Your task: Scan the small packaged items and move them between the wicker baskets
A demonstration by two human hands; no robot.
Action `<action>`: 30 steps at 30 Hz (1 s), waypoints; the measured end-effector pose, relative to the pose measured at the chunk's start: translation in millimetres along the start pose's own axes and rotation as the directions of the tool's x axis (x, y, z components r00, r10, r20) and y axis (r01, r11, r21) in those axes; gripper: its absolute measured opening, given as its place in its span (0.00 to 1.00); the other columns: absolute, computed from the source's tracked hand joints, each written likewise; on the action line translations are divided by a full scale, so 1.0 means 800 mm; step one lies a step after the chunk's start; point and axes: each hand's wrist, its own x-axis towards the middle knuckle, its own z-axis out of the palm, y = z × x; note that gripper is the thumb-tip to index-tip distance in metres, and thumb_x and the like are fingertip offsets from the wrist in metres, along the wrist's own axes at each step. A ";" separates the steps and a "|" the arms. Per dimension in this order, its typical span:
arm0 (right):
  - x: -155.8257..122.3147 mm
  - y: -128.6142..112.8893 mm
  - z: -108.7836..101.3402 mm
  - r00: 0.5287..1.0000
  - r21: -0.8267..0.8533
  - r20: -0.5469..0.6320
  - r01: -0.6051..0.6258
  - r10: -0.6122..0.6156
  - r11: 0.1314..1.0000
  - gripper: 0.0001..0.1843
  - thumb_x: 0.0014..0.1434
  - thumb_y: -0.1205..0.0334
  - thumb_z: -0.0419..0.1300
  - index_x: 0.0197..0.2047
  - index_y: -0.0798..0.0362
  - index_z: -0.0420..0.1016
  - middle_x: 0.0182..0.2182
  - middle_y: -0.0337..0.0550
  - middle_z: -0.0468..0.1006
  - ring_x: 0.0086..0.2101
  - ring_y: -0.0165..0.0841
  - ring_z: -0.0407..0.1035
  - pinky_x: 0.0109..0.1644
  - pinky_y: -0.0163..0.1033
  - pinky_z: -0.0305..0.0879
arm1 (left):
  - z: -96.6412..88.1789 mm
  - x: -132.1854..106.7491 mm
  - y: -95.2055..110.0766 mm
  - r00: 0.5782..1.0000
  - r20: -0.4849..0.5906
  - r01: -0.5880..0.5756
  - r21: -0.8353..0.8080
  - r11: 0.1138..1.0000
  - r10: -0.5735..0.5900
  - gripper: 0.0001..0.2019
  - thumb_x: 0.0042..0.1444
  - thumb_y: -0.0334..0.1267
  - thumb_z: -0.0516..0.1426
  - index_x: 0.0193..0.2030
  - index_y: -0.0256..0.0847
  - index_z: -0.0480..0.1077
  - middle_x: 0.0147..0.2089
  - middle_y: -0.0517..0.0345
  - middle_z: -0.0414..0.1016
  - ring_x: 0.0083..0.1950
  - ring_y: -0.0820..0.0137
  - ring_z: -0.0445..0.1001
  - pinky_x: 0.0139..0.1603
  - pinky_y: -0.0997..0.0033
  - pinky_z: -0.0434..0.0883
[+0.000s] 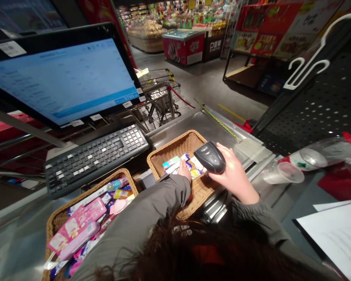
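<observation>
My right hand (235,173) grips a black handheld barcode scanner (210,157), holding it over a wicker basket (175,146) on the steel counter. My left hand (183,168) reaches down into that basket. It rests on several small colourful packets (172,164), and the grey sleeve hides most of its fingers. A second wicker basket (54,222) at the lower left is full of pink and blue packaged items (78,226).
A black keyboard (96,156) sits under a lit monitor (61,78) at the left. A clear plastic cup (283,173) and a tipped bottle (318,154) lie at the right, near white paper (336,230). Shopping trolleys (160,93) and shop shelves stand beyond the counter.
</observation>
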 end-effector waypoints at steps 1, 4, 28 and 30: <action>0.000 0.003 0.000 1.000 0.001 -0.001 -0.002 0.002 1.000 0.33 0.49 0.58 0.65 0.59 0.51 0.66 0.59 0.57 0.71 0.64 0.55 0.59 0.68 0.70 0.46 | -0.003 0.000 0.002 0.999 0.037 -0.002 0.023 1.000 0.001 0.17 0.54 0.27 0.53 0.46 0.34 0.80 0.55 0.42 0.78 0.71 0.51 0.59 0.76 0.48 0.41; 0.001 0.009 -0.002 1.000 0.006 -0.009 -0.009 0.009 1.000 0.33 0.50 0.57 0.65 0.59 0.51 0.67 0.59 0.58 0.71 0.65 0.54 0.59 0.69 0.70 0.46 | -0.017 -0.001 0.006 0.990 0.138 -0.012 0.087 0.996 0.000 0.18 0.59 0.28 0.51 0.51 0.33 0.78 0.58 0.40 0.75 0.73 0.52 0.55 0.76 0.46 0.36; -0.009 -0.017 -0.023 0.981 -0.039 -0.128 0.141 -0.145 0.989 0.28 0.54 0.53 0.63 0.57 0.52 0.68 0.56 0.59 0.73 0.64 0.56 0.58 0.67 0.71 0.49 | -0.269 -0.031 -0.035 0.922 -0.387 0.042 0.163 0.986 0.024 0.12 0.57 0.30 0.53 0.39 0.38 0.79 0.65 0.44 0.69 0.72 0.50 0.57 0.70 0.26 0.38; -0.007 -0.033 -0.025 0.969 -0.051 -0.132 0.204 -0.209 0.978 0.29 0.53 0.52 0.64 0.57 0.52 0.68 0.56 0.59 0.72 0.65 0.57 0.58 0.67 0.72 0.48 | -0.295 -0.054 -0.047 0.873 -0.487 0.079 0.192 0.978 0.025 0.11 0.56 0.30 0.54 0.37 0.39 0.79 0.64 0.45 0.70 0.72 0.51 0.57 0.71 0.27 0.36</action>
